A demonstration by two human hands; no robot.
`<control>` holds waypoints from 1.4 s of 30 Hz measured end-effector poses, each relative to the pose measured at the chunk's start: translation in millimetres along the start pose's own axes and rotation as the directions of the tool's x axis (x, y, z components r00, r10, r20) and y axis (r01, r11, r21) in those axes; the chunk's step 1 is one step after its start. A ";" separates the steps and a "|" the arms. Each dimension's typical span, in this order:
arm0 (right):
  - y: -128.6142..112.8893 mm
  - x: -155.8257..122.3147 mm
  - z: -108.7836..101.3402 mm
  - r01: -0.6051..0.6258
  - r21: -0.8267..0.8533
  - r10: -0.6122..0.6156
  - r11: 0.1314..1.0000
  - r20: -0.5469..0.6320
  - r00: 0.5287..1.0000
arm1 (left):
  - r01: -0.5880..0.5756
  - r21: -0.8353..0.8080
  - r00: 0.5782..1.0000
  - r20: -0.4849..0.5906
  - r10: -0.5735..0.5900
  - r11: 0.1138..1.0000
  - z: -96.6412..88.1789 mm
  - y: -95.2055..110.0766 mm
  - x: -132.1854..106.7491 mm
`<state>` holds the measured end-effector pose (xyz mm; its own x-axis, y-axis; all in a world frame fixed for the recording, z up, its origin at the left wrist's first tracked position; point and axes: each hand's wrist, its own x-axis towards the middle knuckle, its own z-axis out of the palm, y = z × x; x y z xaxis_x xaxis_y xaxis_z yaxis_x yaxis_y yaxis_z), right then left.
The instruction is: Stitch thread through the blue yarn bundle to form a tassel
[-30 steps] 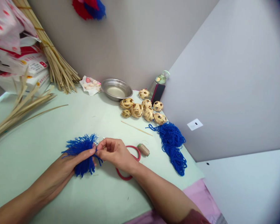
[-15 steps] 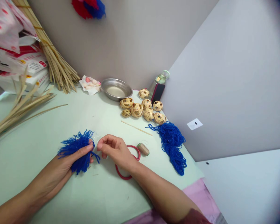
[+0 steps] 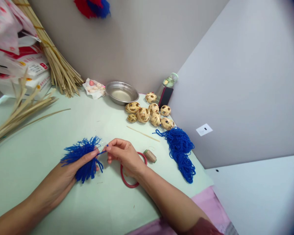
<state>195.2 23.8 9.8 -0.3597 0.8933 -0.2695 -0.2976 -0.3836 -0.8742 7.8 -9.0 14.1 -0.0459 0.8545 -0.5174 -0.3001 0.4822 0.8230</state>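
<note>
A bushy blue yarn tassel point(image 3: 82, 152) with frayed ends is gripped in my left hand point(image 3: 82, 163), the thumb lying across its top. Just to its right, my right hand point(image 3: 122, 153) pinches a single blue yarn strand point(image 3: 102, 152) between thumb and fingertips. That strand stretches from the tassel to the pinch. Beneath my right wrist lie red-handled scissors point(image 3: 124, 179), their blades hidden. A spool of tan thread point(image 3: 150, 156) rests beside them.
A pile of blue yarn point(image 3: 180, 153) lies to the right. Several woven strip balls point(image 3: 143, 115), a metal bowl point(image 3: 122, 92), a phone point(image 3: 166, 97) and a bottle point(image 3: 170, 80) stand at the back. Plant strips point(image 3: 22, 112) spread at left. A thin stick point(image 3: 142, 133) lies mid-table.
My right hand has taken hold of a blue strand at the tassel's edge and draws it out to the right. My left hand keeps its grip, nearly still.
</note>
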 end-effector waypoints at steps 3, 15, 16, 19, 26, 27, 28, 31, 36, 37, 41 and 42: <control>-2.0 -0.5 2.0 0.032 0.055 -0.033 0.998 0.033 0.999 | 0.025 -0.038 0.999 0.033 -0.024 0.999 0.0 0.3 0.2; 1.6 -15.0 2.0 0.399 -0.772 -0.355 0.494 0.239 0.904 | -0.011 0.014 1.000 0.016 0.011 1.000 2.9 1.8 -2.1; 2.2 -14.8 1.8 0.395 -0.777 -0.353 0.491 0.237 0.905 | -0.021 0.030 0.999 0.024 0.021 0.999 2.4 1.2 -1.9; 1.4 -13.7 2.1 0.362 -0.744 -0.341 0.562 0.190 0.921 | -0.028 0.050 0.999 0.026 0.027 0.998 1.0 0.3 -1.1; -4.7 -13.4 6.2 0.273 -0.635 -0.276 0.723 0.096 0.956 | -0.060 0.141 0.996 0.080 0.049 0.988 0.7 2.3 -1.8; -5.2 -13.2 6.5 0.260 -0.627 -0.263 0.734 0.091 0.961 | -0.068 0.164 0.995 0.089 0.054 0.984 0.9 2.2 -1.9; -5.4 -13.0 6.7 0.247 -0.622 -0.247 0.743 0.088 0.965 | -0.073 0.188 0.994 0.094 0.056 0.980 1.0 1.8 -1.9; -4.9 -12.8 7.0 0.224 -0.602 -0.204 0.766 0.101 0.974 | -0.062 0.209 0.995 0.084 0.045 0.976 0.3 -0.2 -1.2; -2.0 -13.0 7.4 0.198 -0.537 -0.138 0.820 0.151 0.979 | 0.006 0.050 0.999 0.050 -0.008 0.999 -4.7 -2.8 1.1; -1.4 -12.6 7.4 0.193 -0.521 -0.131 0.832 0.155 0.979 | 0.012 0.020 0.999 0.051 -0.013 1.000 -5.7 -3.1 1.5; 1.6 -8.7 7.1 0.155 -0.407 -0.115 0.900 0.120 0.986 | 0.006 0.020 0.998 0.066 -0.007 1.000 -6.9 -3.9 1.8; 2.3 -7.5 7.0 0.142 -0.374 -0.110 0.916 0.106 0.988 | 0.001 0.050 0.997 0.075 -0.005 0.999 -6.3 -3.7 1.4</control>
<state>191.0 14.6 12.6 -0.4166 0.9001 -0.1277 0.0073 -0.1372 -0.9905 2.9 -10.8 8.9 0.0274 0.8641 -0.5025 -0.2518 0.4925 0.8331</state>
